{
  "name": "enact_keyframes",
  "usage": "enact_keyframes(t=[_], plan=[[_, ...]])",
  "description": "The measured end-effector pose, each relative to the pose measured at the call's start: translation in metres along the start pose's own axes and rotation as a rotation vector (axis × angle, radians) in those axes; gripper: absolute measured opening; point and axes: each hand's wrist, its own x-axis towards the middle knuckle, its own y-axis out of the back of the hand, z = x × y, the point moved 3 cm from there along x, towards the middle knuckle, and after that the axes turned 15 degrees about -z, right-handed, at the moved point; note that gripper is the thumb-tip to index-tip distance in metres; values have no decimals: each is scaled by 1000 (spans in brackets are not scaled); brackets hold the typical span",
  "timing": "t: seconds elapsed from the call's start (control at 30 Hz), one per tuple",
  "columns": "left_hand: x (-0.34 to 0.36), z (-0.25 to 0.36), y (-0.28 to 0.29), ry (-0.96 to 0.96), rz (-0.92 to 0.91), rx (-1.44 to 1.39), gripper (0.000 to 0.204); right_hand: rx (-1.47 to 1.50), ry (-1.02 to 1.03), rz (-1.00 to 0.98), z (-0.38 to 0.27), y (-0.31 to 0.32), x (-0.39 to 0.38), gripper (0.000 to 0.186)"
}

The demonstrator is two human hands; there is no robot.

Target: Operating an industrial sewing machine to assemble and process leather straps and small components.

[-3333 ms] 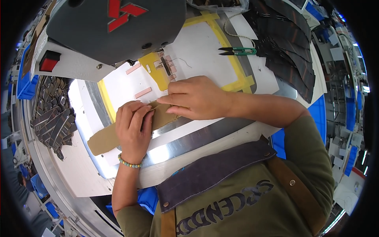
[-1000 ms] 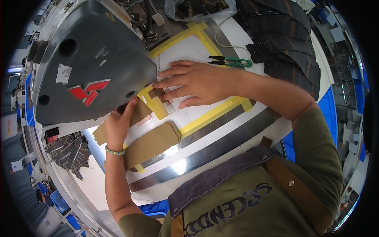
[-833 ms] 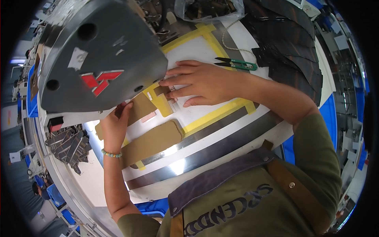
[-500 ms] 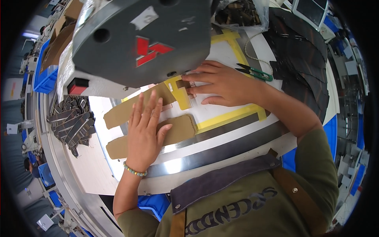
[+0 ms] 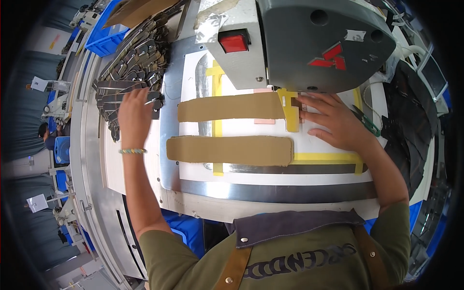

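My left hand (image 5: pixel 134 116) is over a pile of dark striped fabric pieces (image 5: pixel 145 60) at the left; its fingertips bend down among them, and I cannot make out whether they pinch one. My right hand (image 5: pixel 340 123) lies with fingers stretched out on the white sheet (image 5: pixel 324 145), its fingertips beside a yellow strip (image 5: pixel 291 116) under the machine head (image 5: pixel 333 46). Two long tan cardboard-like strips (image 5: pixel 229 151) lie parallel to its left. The upper tan strip (image 5: pixel 227 107) reaches the yellow one. A bead bracelet (image 5: pixel 132 151) is on my left wrist.
Green-handled thread snips (image 5: pixel 368 122) lie right of my right hand, near a stack of dark cloth (image 5: pixel 406 130). A grey machine post with a red switch (image 5: pixel 234 42) stands behind the strips. A blue crate (image 5: pixel 108 36) is at the back left. Yellow tape (image 5: pixel 328 158) marks the sheet.
My left hand has left the tan strips and moved left to the dark fabric pile. My right hand stays by the yellow strip. The whole view has shifted and turned.
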Motion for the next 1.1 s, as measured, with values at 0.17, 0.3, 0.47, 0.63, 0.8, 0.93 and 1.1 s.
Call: enact_keyframes(t=[0.17, 0.3, 0.47, 0.63, 0.8, 0.93, 1.1], plan=[[12, -85, -34, 92, -138, -75, 40, -1, 7, 19, 1, 0, -2, 45], [-2, -92, -44, 51, -9, -217, 34, -30, 36, 42, 3, -3, -4, 44], [-21, -74, -24, -52, 218, -244, 22, -41, 53, 73, 1, 3, -4, 43], [-41, 2, 27, -72, 105, -905, 8, 301, 130, 257, -29, 31, -12, 41], [-84, 150, 63, -660, -250, -837, 18, 926, 59, 55, -81, 35, -9, 43], [-98, 202, 74, -822, -244, -912, 22, 1023, 19, -330, -105, 23, -13, 33], [-106, 208, 74, -858, -252, -961, 17, 946, 72, -241, -114, 15, -31, 31]])
